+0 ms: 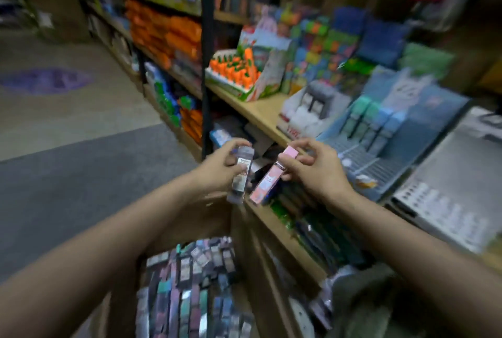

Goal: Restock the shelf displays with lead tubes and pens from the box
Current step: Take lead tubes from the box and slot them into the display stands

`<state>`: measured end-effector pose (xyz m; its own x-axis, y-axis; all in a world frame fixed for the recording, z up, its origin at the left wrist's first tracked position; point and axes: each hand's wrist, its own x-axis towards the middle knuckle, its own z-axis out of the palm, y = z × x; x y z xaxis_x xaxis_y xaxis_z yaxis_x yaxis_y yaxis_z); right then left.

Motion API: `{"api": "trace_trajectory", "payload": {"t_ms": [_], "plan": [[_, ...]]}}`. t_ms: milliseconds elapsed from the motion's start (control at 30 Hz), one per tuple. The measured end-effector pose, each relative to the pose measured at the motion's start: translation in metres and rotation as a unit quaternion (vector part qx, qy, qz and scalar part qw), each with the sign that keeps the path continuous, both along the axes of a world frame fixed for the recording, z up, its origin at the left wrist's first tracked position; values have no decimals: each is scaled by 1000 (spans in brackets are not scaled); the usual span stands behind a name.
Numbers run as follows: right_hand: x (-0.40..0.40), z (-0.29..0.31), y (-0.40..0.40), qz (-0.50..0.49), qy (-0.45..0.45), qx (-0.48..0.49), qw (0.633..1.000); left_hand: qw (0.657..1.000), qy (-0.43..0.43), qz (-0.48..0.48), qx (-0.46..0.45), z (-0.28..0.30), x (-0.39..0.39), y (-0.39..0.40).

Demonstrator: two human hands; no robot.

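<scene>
My left hand (217,169) grips a purple-grey lead tube (240,182), held upright above the cardboard box (201,218). My right hand (315,169) pinches a pink lead tube (267,182), tilted, just right of the other one. Both tubes hang in front of the wooden shelf edge (260,117). The box below is filled with several tubes (190,283) in purple, teal and grey. On the shelf to the right stands a blue tiered display (380,142) holding a few teal and blue tubes at its back. The picture is blurred by motion.
A white display (307,117) sits left of the blue one, and a carrot-themed display (239,71) stands further back. A grey perforated rack (448,201) lies at right. Lower shelves hold packaged goods (312,223). Grey carpet (81,174) stretches to the left.
</scene>
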<state>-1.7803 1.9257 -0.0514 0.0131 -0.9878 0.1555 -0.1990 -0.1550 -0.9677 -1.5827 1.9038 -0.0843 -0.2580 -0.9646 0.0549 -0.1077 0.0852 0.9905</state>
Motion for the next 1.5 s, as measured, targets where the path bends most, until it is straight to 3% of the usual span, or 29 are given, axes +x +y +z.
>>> {"api": "trace_trajectory", "payload": {"t_ms": [133, 333, 467, 633, 767, 1100, 1500], "plan": [[-43, 39, 30, -38, 7, -21, 999, 985, 142, -37, 93, 25, -34, 20], [-88, 77, 58, -74, 128, -24, 989, 957, 226, -88, 159, 37, -64, 32], [-111, 106, 55, -118, 303, -108, 940, 961, 231, -69, 138, 43, -61, 24], [-141, 131, 39, -215, 435, -203, 850, 966, 225, -77, 99, 41, -57, 14], [-149, 115, 25, -220, 489, -186, 823, 976, 187, -87, 62, 34, -58, 10], [-166, 84, -15, -242, 557, -162, 778, 982, 169, -55, 63, 22, -71, 3], [-184, 74, -16, -274, 508, -146, 803, 985, 139, -52, 90, 11, -70, -1]]}}
